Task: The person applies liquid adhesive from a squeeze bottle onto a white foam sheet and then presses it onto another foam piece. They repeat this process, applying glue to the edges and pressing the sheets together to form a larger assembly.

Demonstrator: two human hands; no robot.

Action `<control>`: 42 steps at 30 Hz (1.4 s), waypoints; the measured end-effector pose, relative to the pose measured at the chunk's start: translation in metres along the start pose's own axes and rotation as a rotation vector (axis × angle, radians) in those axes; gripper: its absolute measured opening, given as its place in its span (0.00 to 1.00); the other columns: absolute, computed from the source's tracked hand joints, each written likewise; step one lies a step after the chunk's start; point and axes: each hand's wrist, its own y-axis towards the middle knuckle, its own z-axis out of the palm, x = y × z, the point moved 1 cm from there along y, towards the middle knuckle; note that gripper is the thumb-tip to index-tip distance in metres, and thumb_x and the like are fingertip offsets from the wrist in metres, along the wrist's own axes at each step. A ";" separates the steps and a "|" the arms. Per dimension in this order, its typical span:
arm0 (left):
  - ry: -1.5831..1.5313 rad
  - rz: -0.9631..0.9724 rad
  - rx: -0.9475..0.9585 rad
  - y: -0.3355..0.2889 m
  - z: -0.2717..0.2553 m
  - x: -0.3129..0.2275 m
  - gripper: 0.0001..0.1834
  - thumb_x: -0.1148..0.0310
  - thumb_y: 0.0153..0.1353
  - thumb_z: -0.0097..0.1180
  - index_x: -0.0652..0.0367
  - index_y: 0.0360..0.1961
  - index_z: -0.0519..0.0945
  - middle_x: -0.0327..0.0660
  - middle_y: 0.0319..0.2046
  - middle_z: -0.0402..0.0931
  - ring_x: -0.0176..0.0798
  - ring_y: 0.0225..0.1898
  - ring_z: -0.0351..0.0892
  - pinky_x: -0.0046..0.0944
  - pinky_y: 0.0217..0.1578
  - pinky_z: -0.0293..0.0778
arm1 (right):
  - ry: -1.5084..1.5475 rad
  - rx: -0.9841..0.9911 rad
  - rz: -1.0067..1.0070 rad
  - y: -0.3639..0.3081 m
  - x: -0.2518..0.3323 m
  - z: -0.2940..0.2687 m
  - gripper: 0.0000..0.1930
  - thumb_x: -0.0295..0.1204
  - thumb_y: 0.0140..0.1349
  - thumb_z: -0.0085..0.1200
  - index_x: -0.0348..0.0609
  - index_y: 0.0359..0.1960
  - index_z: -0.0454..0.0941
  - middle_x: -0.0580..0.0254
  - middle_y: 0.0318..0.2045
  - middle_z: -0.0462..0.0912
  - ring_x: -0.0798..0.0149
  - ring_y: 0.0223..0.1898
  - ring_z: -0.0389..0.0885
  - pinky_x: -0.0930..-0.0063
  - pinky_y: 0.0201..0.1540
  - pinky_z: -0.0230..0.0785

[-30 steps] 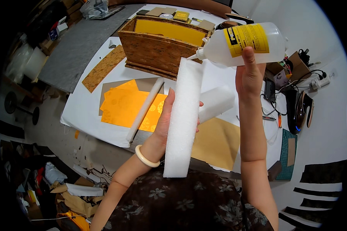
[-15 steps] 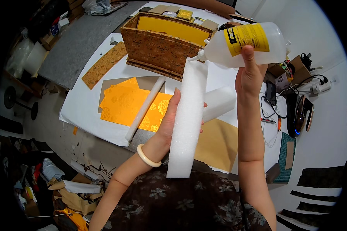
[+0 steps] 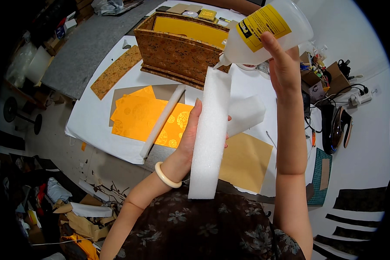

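Left hand [image 3: 190,138]: clasped around a long white foam strip [image 3: 210,134], which is held upright, one long face turned up toward the camera.
Right hand [image 3: 284,65]: closed on a translucent glue bottle [image 3: 268,32] with a yellow label, tipped so that the nozzle points down-left.
Nozzle: set right at the top end of the foam strip; whether it touches cannot be told.
Change: over the last second the bottle has been kept at the strip's upper end and everything has drawn slightly nearer the camera; no bead of glue can be made out on the foam.
Reading: judged as the very start of gluing, with the whole length of the strip yet to be covered.
Bench [image 3: 95,117]: covered in white, beneath both hands.
On the bench: orange patterned paper [image 3: 136,117] on a grey board, with a white rod [image 3: 162,121] lying across it.
Behind: a brocade-covered box [image 3: 177,52] with a yellow lining, open at the top.
Also seen: a second white foam piece [image 3: 247,112] just behind the held strip, and a tan paper sheet [image 3: 245,162] below it.
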 end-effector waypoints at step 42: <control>-0.027 0.005 0.053 0.000 -0.005 0.001 0.38 0.29 0.67 0.35 0.50 0.57 0.72 0.40 0.41 0.78 0.36 0.27 0.83 0.36 0.23 0.84 | 0.088 -0.063 -0.152 -0.026 0.011 0.031 0.35 0.43 0.57 0.71 0.41 0.61 0.68 0.60 0.52 0.78 0.64 0.56 0.76 0.65 0.63 0.67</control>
